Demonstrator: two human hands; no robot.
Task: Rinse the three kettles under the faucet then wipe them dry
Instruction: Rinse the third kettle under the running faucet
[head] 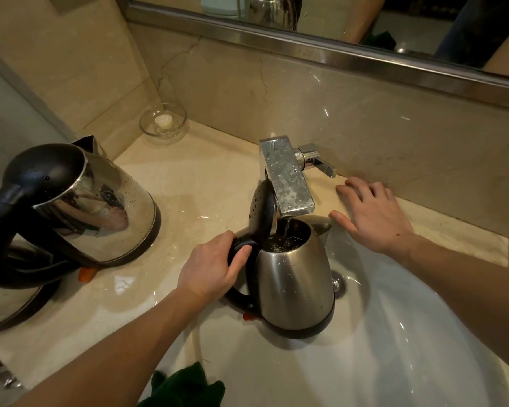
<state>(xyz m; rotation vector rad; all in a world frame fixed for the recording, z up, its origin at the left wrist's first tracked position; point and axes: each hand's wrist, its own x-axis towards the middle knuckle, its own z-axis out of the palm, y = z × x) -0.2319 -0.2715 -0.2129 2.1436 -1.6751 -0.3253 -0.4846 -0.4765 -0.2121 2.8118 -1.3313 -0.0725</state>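
Observation:
My left hand (210,267) grips the black handle of a steel kettle (295,284) held upright over the white sink (408,348). Its black lid (262,211) stands open, and water runs from the square chrome faucet (287,179) into the kettle's mouth. My right hand (372,214) rests flat with spread fingers on the counter just below the faucet lever (320,163). A second steel kettle (80,207) with a black lid and handle stands on the counter at left, its side dotted with drops. Part of a third kettle (9,306) shows at the lower left edge.
A glass dish (163,122) holding a small white piece sits in the back corner of the beige marble counter (194,177). A dark green cloth (185,386) lies at the sink's front rim. A mirror (335,22) runs along the wall above.

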